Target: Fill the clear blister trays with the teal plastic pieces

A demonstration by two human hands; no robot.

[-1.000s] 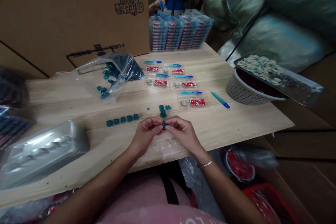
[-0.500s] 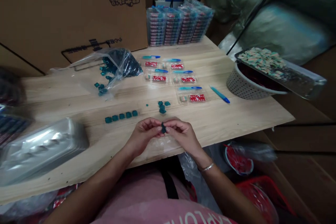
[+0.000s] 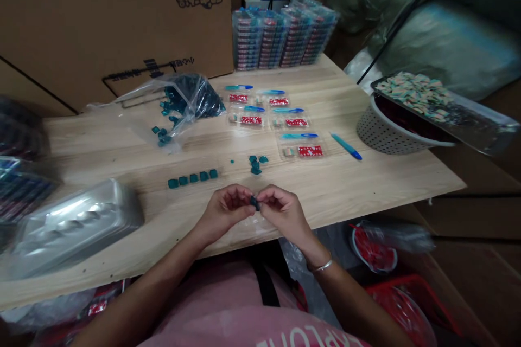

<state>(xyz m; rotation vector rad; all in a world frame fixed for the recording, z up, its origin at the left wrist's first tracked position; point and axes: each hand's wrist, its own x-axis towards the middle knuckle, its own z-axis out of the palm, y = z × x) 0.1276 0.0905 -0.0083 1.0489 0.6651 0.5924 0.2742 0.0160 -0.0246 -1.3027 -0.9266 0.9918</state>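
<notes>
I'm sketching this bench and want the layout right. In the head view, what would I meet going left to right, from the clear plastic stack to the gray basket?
Clear plastic stack, row of five teal pieces, left hand, pinched dark teal piece, right hand, loose blue pen, gray basket.

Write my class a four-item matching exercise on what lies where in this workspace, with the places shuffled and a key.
Things
1. Held teal piece
2. Loose blue pen-shaped tool
3. Grey perforated basket
4. Clear plastic bag

Places
A. Beneath a shallow tray bearing pale pieces
B. In front of the large cardboard box, with many teal pieces inside
C. Between the fingertips of the left hand and right hand
D. On the wooden table, beside the basket

Pairs: 1-C, 2-D, 3-A, 4-B
</notes>
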